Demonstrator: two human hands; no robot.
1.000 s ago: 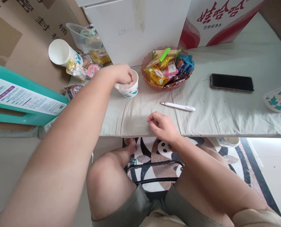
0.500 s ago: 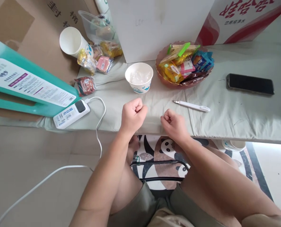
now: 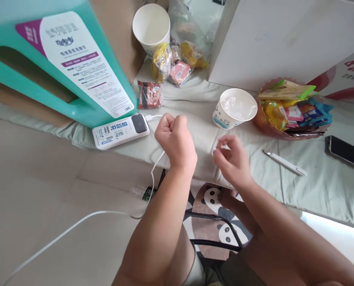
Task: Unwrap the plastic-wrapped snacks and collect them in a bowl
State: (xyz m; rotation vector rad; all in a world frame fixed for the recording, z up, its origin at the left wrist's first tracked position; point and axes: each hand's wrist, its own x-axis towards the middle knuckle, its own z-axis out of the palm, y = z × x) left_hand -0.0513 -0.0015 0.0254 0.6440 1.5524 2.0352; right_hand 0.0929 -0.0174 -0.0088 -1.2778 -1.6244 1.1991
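Note:
My left hand (image 3: 177, 139) is raised in a fist near the table edge, with nothing showing in it. Close to it are a white power bank (image 3: 120, 132) with a plugged-in white cable (image 3: 155, 169), and a red-brown snack packet (image 3: 149, 95). My right hand (image 3: 233, 162) hangs loosely curled, thumb and fingertips a little apart, nothing visible between them. Just beyond it stands a white paper bowl (image 3: 224, 119) with clear, crumpled-looking plastic inside. A white slim cutter-like pen (image 3: 284, 162) lies to its right.
A green jug (image 3: 105, 51) stands at the left, near a paper cup (image 3: 151, 26) and wrapped snacks (image 3: 179, 72). A pink bowl (image 3: 260, 119) of snacks sits at the right, before a white box (image 3: 263, 43). A phone (image 3: 348, 153) lies at the far right.
The view has turned left, so the things on the table appear further right. My right hand has loosened from a fist. The left stays closed and is now nearer the power bank.

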